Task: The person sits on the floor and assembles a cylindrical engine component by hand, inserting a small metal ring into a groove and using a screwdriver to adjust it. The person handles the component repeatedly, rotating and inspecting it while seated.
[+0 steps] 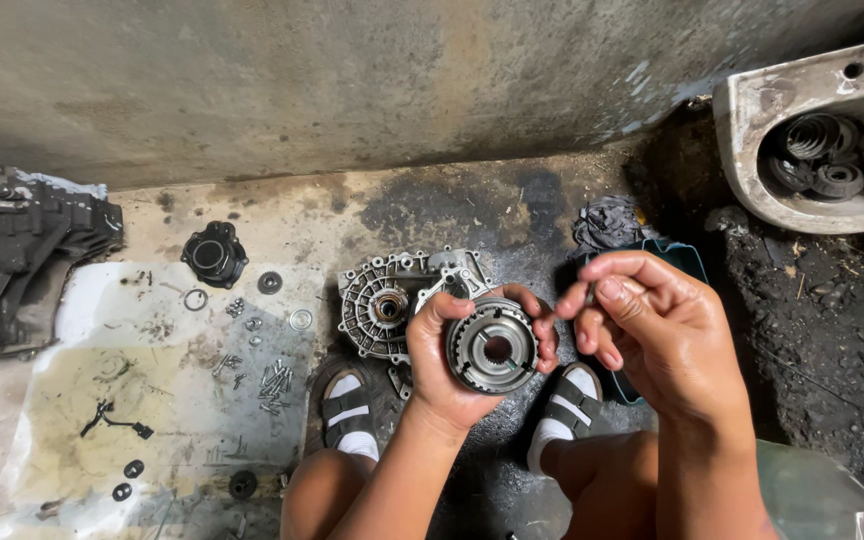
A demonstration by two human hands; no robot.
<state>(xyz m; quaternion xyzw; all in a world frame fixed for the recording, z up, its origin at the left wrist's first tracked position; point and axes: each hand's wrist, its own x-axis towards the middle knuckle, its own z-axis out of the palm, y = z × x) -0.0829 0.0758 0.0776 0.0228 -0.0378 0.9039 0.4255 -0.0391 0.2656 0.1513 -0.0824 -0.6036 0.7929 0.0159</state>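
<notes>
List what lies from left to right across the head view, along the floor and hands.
Black gearbox casing → round black cap → pile of bolts → silver housing → gear ring in left hand → right hand → white basin holding rings.

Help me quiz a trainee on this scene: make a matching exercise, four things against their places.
Things:
1. toothed metal hub
2. aluminium housing
3. loose bolts
4. stacked rings

Places:
A. in the old basin
B. on the stained sheet
C. in the left hand
D. on the floor behind the hub

Pairs: 1-C, 2-D, 3-B, 4-A
</notes>
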